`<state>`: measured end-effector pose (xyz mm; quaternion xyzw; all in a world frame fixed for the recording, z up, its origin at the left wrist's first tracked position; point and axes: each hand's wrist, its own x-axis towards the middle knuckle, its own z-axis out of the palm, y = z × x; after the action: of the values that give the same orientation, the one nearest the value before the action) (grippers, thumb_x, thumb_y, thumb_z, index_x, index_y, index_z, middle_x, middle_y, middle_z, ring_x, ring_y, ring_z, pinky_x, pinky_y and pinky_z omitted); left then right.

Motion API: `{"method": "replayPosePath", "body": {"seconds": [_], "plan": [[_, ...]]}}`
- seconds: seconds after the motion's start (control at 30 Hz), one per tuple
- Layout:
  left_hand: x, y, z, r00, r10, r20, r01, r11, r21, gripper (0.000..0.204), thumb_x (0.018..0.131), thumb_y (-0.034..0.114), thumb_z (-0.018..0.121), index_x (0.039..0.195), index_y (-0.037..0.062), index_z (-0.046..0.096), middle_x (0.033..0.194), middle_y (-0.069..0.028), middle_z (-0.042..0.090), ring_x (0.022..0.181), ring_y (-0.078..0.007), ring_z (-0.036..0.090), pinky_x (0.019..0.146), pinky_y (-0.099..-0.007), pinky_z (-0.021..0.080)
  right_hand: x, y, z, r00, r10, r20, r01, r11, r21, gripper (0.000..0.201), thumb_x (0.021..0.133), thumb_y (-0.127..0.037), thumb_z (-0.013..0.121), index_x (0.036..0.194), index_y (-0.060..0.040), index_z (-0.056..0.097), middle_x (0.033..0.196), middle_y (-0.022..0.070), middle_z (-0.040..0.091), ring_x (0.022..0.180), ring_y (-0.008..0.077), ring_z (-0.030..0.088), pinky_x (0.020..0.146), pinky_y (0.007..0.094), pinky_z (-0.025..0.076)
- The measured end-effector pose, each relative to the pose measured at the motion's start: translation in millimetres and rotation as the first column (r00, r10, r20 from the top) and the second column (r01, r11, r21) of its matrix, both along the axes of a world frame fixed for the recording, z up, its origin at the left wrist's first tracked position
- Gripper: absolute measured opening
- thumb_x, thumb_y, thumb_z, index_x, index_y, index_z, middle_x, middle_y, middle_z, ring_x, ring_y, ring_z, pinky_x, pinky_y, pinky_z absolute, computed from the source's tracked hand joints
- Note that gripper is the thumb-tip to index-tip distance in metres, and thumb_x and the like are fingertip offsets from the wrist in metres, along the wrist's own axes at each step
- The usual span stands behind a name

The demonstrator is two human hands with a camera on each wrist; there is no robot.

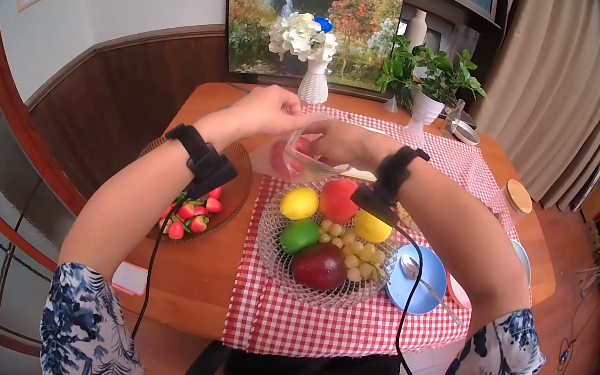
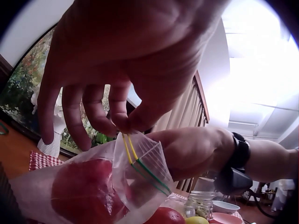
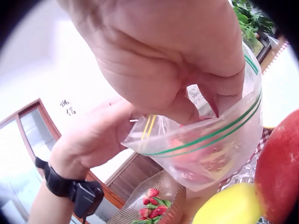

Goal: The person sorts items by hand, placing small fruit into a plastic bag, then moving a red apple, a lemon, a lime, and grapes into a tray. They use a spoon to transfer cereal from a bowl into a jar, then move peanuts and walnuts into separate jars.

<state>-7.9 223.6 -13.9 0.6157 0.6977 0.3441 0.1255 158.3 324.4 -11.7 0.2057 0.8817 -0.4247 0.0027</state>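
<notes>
A clear zip bag point(image 1: 284, 160) with green and yellow seal lines hangs above the table, holding red fruit point(image 2: 86, 191). At one edge of its mouth, my left hand point(image 1: 271, 111) pinches the plastic between thumb and forefinger, the other fingers loosely bent. Through the bag's mouth reach the fingers of my right hand point(image 3: 173, 56), down at the red fruit; their tips are partly hidden, so a grip on it cannot be made out. Just below stands a glass fruit bowl point(image 1: 273, 265) with lemons, a red fruit point(image 1: 339, 200), a green fruit, grapes and a dark red mango point(image 1: 319, 266).
On the left is a brown glass bowl point(image 1: 232, 212) of strawberries. Blue plate point(image 1: 415, 298) with a spoon, glass jar with wooden lid point(image 1: 518, 197) and other dishes stand right. A flower vase point(image 1: 315, 83) and potted plant point(image 1: 426, 108) are at the back.
</notes>
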Motion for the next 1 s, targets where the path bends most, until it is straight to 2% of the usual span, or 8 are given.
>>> {"method": "replayPosePath", "body": {"seconds": [0.1,0.2,0.23,0.27,0.37,0.47,0.83,1.0], "plan": [[-4,7,-3,0.997,-0.049,0.052,0.053,0.995,-0.079,0.018,0.09,0.023,0.065,0.087,0.0049,0.065,0.08,0.0003,0.065,0.075,-0.0088,0.061,0.067,-0.0282,0.051,7,11,1,0.998,-0.055,0.01,0.055,0.947,-0.315,0.045,0.089,0.0,0.058,0.134,-0.0076,0.054,0.108,0.0087,0.064,0.095,0.0166,0.066,0.074,0.0295,0.057],[22,-2,15,0.961,0.005,0.278,0.052,0.979,-0.197,0.017,0.093,0.024,0.063,0.091,0.0072,0.063,0.087,0.0005,0.064,0.078,-0.0091,0.062,0.069,-0.0278,0.054,15,6,3,0.993,-0.109,-0.044,0.091,0.952,-0.294,0.036,0.086,-0.003,0.065,0.121,-0.0068,0.063,0.1,0.0061,0.067,0.09,0.0164,0.067,0.072,0.0287,0.056],[25,0,16,0.962,0.002,0.273,0.055,0.978,-0.201,0.017,0.093,0.024,0.063,0.091,0.0072,0.063,0.087,0.0005,0.064,0.078,-0.0091,0.062,0.069,-0.0278,0.054,18,0,7,0.993,-0.109,-0.043,0.099,0.976,-0.192,0.025,0.08,-0.011,0.074,0.104,-0.0023,0.069,0.09,0.0055,0.067,0.082,0.014,0.066,0.068,0.0293,0.053],[27,2,17,0.95,-0.032,0.31,0.102,0.972,-0.21,0.017,0.094,0.024,0.062,0.092,0.008,0.062,0.089,0.0005,0.064,0.078,-0.0093,0.063,0.07,-0.0279,0.055,12,7,-4,0.992,-0.115,-0.046,0.104,0.975,-0.196,0.025,0.08,-0.011,0.074,0.104,-0.0023,0.069,0.09,0.0055,0.067,0.082,0.014,0.066,0.068,0.0293,0.053],[32,6,15,0.932,-0.067,0.355,0.155,0.961,-0.227,0.016,0.095,0.024,0.061,0.092,0.0086,0.061,0.091,0.0005,0.064,0.079,-0.009,0.063,0.07,-0.0271,0.055,-3,20,-30,0.983,-0.059,-0.175,0.096,0.973,0.21,0.032,0.073,-0.022,0.08,0.096,-0.0028,0.069,0.084,0.0066,0.066,0.074,0.013,0.061,0.063,0.0319,0.049],[39,2,16,0.921,-0.088,0.379,0.179,0.961,-0.212,0.016,0.095,0.024,0.061,0.091,0.0084,0.06,0.091,0.0007,0.064,0.079,-0.0084,0.063,0.069,-0.0261,0.054,-19,22,-45,0.998,-0.068,-0.002,0.067,0.98,0.185,0.03,0.083,-0.022,0.073,0.109,-0.0067,0.068,0.089,0.0058,0.067,0.08,0.0138,0.062,0.071,0.0316,0.05],[32,0,27,0.931,-0.172,0.321,0.225,0.965,-0.136,0.013,0.093,0.02,0.061,0.09,0.0082,0.061,0.087,0.0021,0.062,0.08,-0.006,0.059,0.072,-0.0247,0.05,-25,40,-41,0.974,0.223,-0.024,-0.203,0.922,0.329,0.029,0.089,-0.022,0.069,0.113,-0.007,0.066,0.094,0.0047,0.067,0.085,0.0134,0.062,0.076,0.0307,0.05],[25,-7,31,0.899,-0.202,0.388,0.272,0.953,-0.135,0.025,0.093,0.026,0.067,0.107,0.0065,0.061,0.101,-0.0021,0.062,0.098,-0.0116,0.06,0.087,-0.0296,0.051,-25,43,-32,0.933,0.359,0.002,-0.33,0.857,0.397,0.029,0.092,-0.023,0.066,0.116,-0.0071,0.065,0.096,0.0042,0.067,0.088,0.0131,0.061,0.078,0.0303,0.05]]}}
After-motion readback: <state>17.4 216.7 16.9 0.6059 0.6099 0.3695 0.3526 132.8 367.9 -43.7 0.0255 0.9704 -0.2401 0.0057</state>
